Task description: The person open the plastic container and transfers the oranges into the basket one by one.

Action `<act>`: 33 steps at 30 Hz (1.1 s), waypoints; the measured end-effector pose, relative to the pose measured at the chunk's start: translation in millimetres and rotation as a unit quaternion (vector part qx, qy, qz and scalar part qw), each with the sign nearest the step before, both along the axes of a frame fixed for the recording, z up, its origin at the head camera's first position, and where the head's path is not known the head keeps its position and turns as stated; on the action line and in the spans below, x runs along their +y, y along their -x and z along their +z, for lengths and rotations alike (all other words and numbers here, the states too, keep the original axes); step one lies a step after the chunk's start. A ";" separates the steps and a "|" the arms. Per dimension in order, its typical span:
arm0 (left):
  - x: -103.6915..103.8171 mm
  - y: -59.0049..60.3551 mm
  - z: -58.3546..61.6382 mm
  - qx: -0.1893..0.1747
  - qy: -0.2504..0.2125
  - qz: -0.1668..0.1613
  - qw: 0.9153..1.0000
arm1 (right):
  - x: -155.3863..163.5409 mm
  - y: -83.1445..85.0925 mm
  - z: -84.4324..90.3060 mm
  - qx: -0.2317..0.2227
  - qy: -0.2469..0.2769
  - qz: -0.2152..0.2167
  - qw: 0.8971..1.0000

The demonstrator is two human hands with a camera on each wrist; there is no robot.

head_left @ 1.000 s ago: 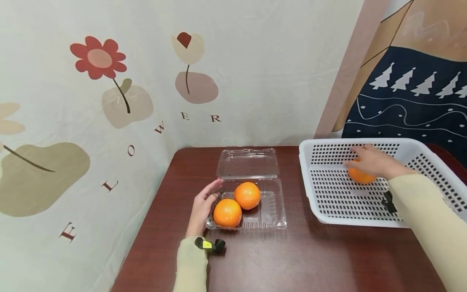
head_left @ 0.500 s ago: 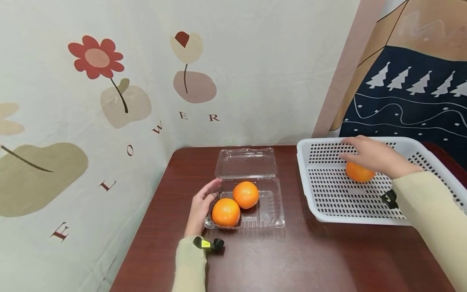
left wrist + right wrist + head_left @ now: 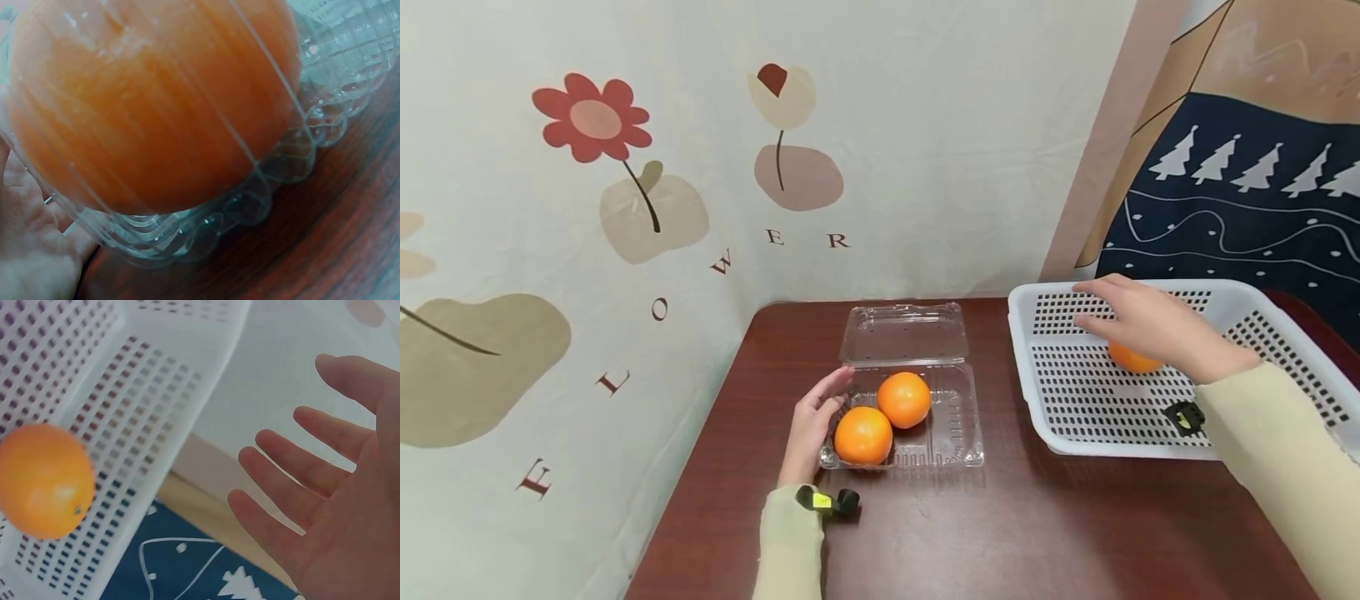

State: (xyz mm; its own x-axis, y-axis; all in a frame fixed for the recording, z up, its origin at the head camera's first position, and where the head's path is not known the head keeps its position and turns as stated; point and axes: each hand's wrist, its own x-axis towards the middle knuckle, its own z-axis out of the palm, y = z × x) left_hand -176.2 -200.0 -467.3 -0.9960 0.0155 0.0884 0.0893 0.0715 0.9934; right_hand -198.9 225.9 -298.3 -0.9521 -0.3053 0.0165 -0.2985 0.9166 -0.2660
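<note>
My left hand (image 3: 811,425) rests at the left side of a clear plastic clamshell box (image 3: 951,417), its fingers extended along the wall and the thumb near the rim. Two oranges sit in the box's base, a nearer orange (image 3: 863,436) and a farther orange (image 3: 904,400). Up close in the left wrist view, one orange (image 3: 156,112) shows through the clear wall. My right hand (image 3: 1150,325) hovers over a white perforated basket (image 3: 1045,408), fingers spread, holding nothing. Below it lies a single orange (image 3: 47,481), partly hidden by the hand in the head view.
The box's lid (image 3: 906,335) lies folded back toward the wall. Both containers stand on a dark red-brown table (image 3: 1000,533), the basket to the right of the box. A printed cloth (image 3: 962,150) hangs behind the table.
My right hand has risen off the orange in the basket and shifted left, its fingers spreading. That orange stays in the basket. The left hand has kept its place at the box.
</note>
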 end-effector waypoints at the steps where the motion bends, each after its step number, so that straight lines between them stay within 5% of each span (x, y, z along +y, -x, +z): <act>1: -0.1 0.0 0.0 0.004 0.000 0.000 1.000 | -2.6 -1.6 1.7 0.003 0.003 0.003 1.000; 33: 1.2 -2.3 2.5 -0.002 -0.005 0.012 1.000 | -80.3 -41.9 4.5 0.128 0.129 0.087 0.979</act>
